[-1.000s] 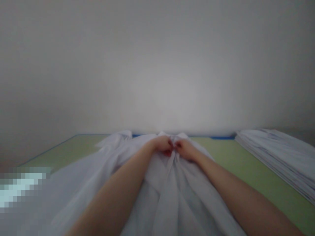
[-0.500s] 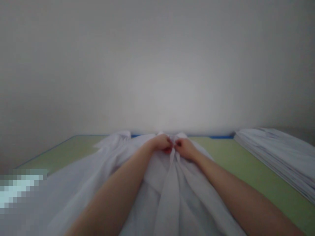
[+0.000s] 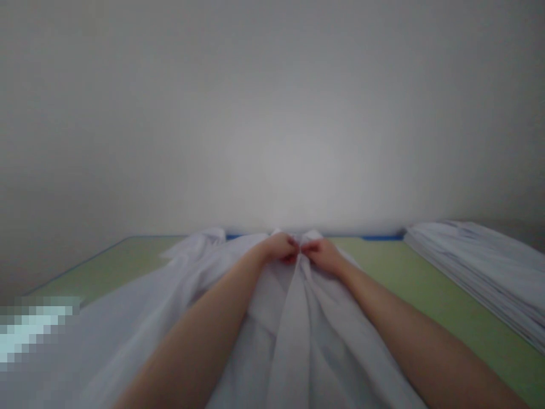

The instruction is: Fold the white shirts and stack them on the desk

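Both hands pinch thin white fabric.
Left hand (image 3: 281, 250) and right hand (image 3: 321, 254) grip the creased white cloth (image 3: 298, 318) at its far edge on the green table (image 3: 426, 289).

No writing, label, brand, number or sign can be read. The view is blurred: the white cloth (image 3: 298, 324), the stack of white sheets (image 3: 477, 267) and the green table (image 3: 426, 289) show no legible marks, and the patch at lower left is pixelated.

White cloth (image 3: 298, 318), rumpled, spread over green table, far edge pinched up.
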`<state>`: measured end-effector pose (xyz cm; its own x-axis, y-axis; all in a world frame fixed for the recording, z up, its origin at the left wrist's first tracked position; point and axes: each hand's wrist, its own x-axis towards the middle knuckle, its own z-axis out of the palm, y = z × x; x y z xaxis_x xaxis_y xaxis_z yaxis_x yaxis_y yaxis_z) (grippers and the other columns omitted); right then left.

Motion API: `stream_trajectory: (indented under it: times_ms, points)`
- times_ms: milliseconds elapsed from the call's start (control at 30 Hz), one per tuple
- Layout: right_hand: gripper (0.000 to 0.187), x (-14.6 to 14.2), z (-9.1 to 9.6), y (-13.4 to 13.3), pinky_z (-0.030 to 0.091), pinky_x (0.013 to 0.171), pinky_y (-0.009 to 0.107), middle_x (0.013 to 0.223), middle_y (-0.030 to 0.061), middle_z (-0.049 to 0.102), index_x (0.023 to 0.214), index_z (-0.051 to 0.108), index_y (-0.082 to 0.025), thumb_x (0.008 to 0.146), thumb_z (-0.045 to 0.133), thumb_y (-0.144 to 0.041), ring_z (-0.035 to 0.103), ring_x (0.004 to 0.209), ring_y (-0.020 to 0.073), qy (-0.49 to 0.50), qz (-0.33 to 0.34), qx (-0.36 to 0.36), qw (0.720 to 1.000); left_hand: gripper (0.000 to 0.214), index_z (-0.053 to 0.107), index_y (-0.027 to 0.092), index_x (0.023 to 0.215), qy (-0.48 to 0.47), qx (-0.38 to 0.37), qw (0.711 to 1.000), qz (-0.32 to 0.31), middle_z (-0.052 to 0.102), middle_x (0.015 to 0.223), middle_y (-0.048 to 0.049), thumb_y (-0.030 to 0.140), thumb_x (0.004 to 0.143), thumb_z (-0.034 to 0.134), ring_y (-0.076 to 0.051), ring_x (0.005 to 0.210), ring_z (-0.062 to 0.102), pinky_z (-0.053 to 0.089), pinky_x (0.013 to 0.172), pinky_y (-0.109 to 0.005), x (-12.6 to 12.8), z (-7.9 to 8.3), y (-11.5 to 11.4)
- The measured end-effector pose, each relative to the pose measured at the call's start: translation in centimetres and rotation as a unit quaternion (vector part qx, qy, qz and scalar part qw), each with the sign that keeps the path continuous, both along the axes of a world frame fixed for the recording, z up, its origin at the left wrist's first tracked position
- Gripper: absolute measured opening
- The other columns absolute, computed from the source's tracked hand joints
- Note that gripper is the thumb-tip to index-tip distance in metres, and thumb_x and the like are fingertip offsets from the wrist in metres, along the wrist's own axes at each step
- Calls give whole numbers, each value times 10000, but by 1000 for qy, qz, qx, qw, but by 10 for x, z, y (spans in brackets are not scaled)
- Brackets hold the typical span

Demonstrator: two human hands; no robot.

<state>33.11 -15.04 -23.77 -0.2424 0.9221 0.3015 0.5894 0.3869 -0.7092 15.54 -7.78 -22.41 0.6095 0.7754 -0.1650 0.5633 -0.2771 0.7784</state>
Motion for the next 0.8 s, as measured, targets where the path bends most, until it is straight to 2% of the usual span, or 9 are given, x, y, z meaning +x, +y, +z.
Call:
stream_trajectory:
  times_ms: [233,433,633,800]
  points:
    - [200,-4,-1,-4,403,610,212,714,-2,688,839,736,-191,764,578,-290,601,659,136,2,-28,50,998,96,631,140,685,-20,-38,999,-22,550,537,23,201,641,571,-89,485,491,361,474,-200,0,3,1]
    - [227,-3,-2,-4,452,681,240,846,27,714,910,727,-198,760,611,-324,638,742,158,20,-42,67,997,142,610,119,716,-116,-119,986,-24,549,588,19,223,622,625,-70,489,457,330,469,-201,-1,6,-4]
    - [196,-4,1,-7,406,634,216,800,23,701,879,714,-188,783,594,-311,604,689,132,-12,-46,115,992,214,615,103,753,-185,-176,967,-15,570,601,6,217,581,673,-75,496,475,343,484,-211,-1,12,-14]
    - [186,-6,3,-10,352,615,211,766,10,680,859,702,-193,802,574,-315,564,667,117,-59,-60,147,986,188,572,115,649,-173,-174,969,8,539,518,12,226,551,687,-85,469,482,359,474,-219,2,15,-14]
